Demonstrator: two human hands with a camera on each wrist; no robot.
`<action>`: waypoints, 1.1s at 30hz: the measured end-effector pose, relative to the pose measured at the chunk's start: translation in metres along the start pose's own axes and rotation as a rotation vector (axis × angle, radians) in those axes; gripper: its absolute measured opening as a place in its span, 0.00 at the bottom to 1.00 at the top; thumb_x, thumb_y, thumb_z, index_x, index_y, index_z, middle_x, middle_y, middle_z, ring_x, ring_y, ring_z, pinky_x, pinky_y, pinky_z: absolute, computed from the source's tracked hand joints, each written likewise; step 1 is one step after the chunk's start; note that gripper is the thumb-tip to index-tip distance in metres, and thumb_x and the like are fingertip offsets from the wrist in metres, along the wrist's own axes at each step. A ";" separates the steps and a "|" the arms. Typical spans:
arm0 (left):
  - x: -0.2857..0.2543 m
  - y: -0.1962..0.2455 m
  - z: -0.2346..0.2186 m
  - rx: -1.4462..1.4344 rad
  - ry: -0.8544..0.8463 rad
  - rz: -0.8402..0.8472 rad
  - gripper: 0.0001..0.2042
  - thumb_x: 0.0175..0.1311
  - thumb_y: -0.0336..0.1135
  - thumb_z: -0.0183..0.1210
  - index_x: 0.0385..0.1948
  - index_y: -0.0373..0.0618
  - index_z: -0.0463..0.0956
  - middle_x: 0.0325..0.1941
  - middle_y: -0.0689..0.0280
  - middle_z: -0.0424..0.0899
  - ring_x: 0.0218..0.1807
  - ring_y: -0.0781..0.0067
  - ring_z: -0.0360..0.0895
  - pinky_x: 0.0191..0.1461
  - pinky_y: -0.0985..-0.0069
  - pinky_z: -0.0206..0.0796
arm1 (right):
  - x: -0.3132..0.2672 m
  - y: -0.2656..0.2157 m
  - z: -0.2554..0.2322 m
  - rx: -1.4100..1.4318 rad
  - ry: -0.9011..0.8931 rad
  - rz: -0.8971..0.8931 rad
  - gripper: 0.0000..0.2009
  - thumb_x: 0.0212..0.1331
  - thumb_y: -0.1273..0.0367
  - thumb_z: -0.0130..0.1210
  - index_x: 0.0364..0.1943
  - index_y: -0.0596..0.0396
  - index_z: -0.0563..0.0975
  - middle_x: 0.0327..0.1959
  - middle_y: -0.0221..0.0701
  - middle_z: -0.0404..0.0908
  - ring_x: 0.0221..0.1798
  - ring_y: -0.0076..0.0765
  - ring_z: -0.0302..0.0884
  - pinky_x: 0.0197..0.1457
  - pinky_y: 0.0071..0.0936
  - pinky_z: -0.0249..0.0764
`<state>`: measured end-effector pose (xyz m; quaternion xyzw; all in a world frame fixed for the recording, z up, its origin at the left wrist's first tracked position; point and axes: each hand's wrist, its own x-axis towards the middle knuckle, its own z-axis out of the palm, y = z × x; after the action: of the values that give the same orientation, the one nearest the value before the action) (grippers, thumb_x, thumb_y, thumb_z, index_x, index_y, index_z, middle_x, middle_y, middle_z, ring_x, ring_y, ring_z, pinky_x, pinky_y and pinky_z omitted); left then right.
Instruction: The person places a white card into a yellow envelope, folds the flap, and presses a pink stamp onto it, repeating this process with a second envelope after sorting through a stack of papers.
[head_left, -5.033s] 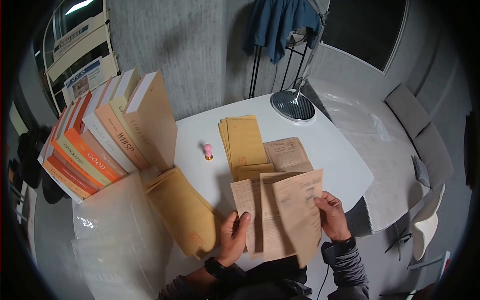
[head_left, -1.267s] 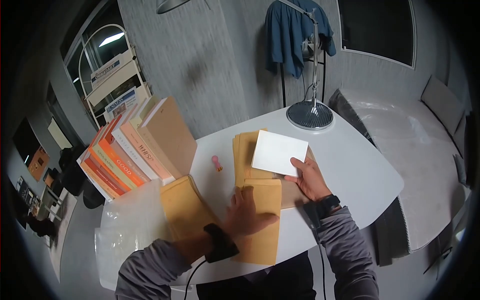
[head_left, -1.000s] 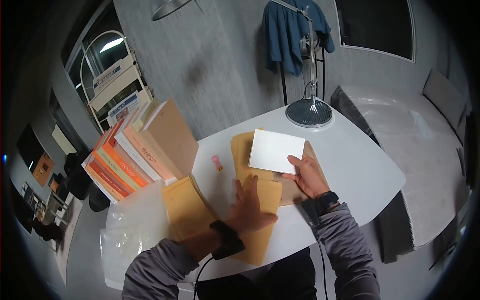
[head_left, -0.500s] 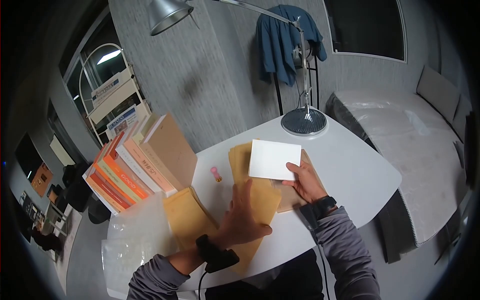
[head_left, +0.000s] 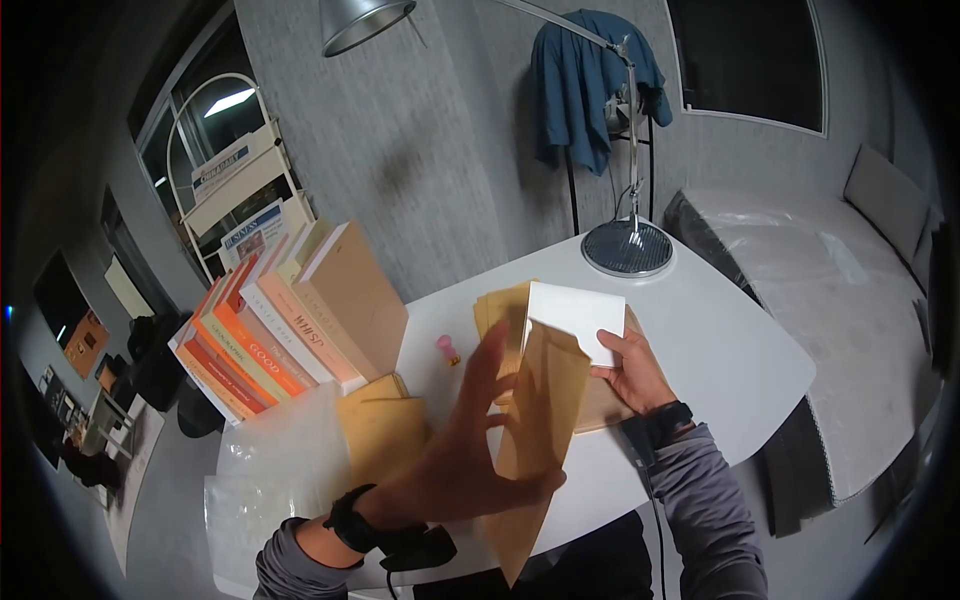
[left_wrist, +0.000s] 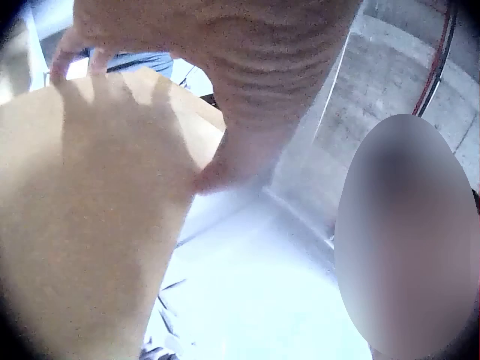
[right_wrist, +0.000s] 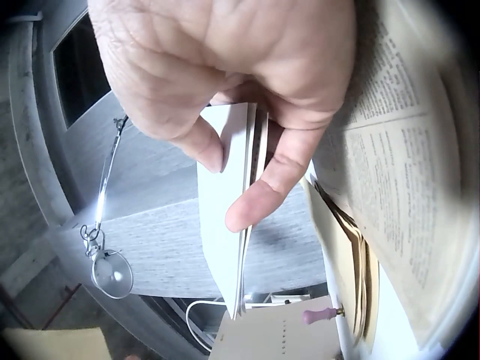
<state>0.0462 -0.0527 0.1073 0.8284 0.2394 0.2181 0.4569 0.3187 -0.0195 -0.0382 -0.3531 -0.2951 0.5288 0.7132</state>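
My left hand (head_left: 465, 455) grips a brown paper envelope (head_left: 545, 400), thumb on its right edge and fingers over its far left side. The envelope stands tilted up off the white table. In the left wrist view the fingers curl over the top edge of this envelope (left_wrist: 90, 210). My right hand (head_left: 637, 370) pinches a thin stack of white cards (head_left: 570, 312), just behind the envelope's upper end. The right wrist view shows the white stack's several layers (right_wrist: 223, 225) edge-on between thumb and fingers. Brown printed sheets (right_wrist: 390, 157) lie beneath the right hand.
More envelopes lie behind the white cards (head_left: 490, 308) and at the left (head_left: 380, 430). A pink-handled stamp (head_left: 446, 348) lies between them and a row of books (head_left: 300, 320). A lamp base (head_left: 628, 248) stands at the back; clear plastic (head_left: 265, 460) covers the left front.
Five seconds ago both hands held printed sheets. The left hand, lately flat over an envelope on the table, has lifted and tilted it. The right hand keeps the white cards nearly still.
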 end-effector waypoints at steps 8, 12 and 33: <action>-0.009 0.004 -0.035 0.327 0.114 0.060 0.63 0.40 0.31 0.75 0.76 0.49 0.32 0.79 0.55 0.44 0.71 0.53 0.60 0.66 0.61 0.64 | -0.002 -0.002 0.001 0.004 0.023 -0.003 0.18 0.69 0.68 0.51 0.58 0.64 0.71 0.49 0.37 0.82 0.43 0.30 0.85 0.34 0.20 0.87; -0.025 -0.026 -0.043 0.665 0.066 0.134 0.58 0.41 0.31 0.70 0.75 0.44 0.37 0.76 0.48 0.49 0.73 0.45 0.57 0.71 0.54 0.54 | -0.002 -0.002 0.002 -0.002 0.026 0.011 0.18 0.69 0.68 0.52 0.58 0.64 0.71 0.48 0.38 0.82 0.43 0.30 0.85 0.33 0.20 0.88; -0.037 -0.123 -0.023 0.757 0.022 -0.097 0.56 0.42 0.50 0.72 0.74 0.45 0.45 0.72 0.50 0.59 0.75 0.43 0.53 0.74 0.34 0.31 | -0.004 -0.001 0.003 -0.035 -0.003 0.032 0.18 0.69 0.69 0.52 0.57 0.66 0.71 0.48 0.39 0.81 0.41 0.30 0.85 0.32 0.20 0.88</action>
<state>-0.0212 -0.0023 0.0077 0.9239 0.3469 0.1014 0.1258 0.3154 -0.0229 -0.0356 -0.3694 -0.2998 0.5355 0.6978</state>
